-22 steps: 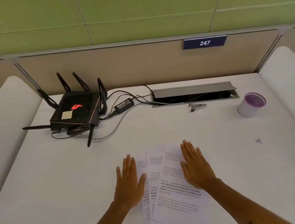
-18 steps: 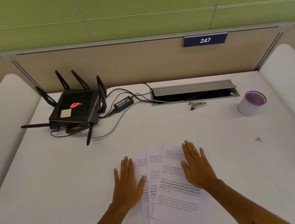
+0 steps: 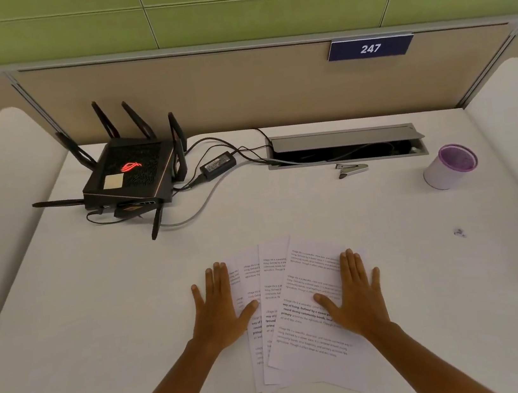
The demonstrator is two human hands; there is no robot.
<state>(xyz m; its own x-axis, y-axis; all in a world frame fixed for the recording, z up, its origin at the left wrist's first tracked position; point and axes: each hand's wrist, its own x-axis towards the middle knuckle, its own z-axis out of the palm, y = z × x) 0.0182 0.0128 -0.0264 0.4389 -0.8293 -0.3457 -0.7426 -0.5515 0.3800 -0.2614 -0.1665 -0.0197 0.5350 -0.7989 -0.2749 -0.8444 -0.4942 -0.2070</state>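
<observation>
Item 1, left grip (image 3: 219, 312): palm down, fingers straight and close together, holding nothing. It lies flat at the left edge of the printed sheets (image 3: 304, 340), thumb spread across the leftmost sheet, the rest of the hand mostly on the bare worktop (image 3: 118, 316)

Item 2, right grip (image 3: 355, 296): palm down, fingers straight, thumb spread to the left, holding nothing. It presses flat on the right part of the top sheet

Item 3, printed sheets: several white pages of black text, fanned and overlapping, each one shifted right of the one beneath. They lie flat near the middle of the worktop's near half, between and under the two grips, with the top sheet tilted a little clockwise

Item 4, worktop: white, flanked by white padded sides on the left and right

Item 5, small dark speck (image 3: 459, 232): right of the sheets, well apart from them; too small to identify

Item 6, metal clip-like tool (image 3: 352, 170): far of the sheets, just near of the cable hatch (image 3: 342, 138), whose lid stands raised

Item 7, white cup with purple rim (image 3: 447, 170): far right, upright

Item 8, black router (image 3: 135, 177): far left, antennas raised and splayed, red logo lit, yellow note (image 3: 113, 182) on top

Item 9, power adapter (image 3: 217, 165): between router and hatch, its cables running to both

Item 10, number plate 247 (image 3: 370, 48): on the beige partition (image 3: 236, 93) behind the worktop, below a green wall (image 3: 223, 1)
</observation>
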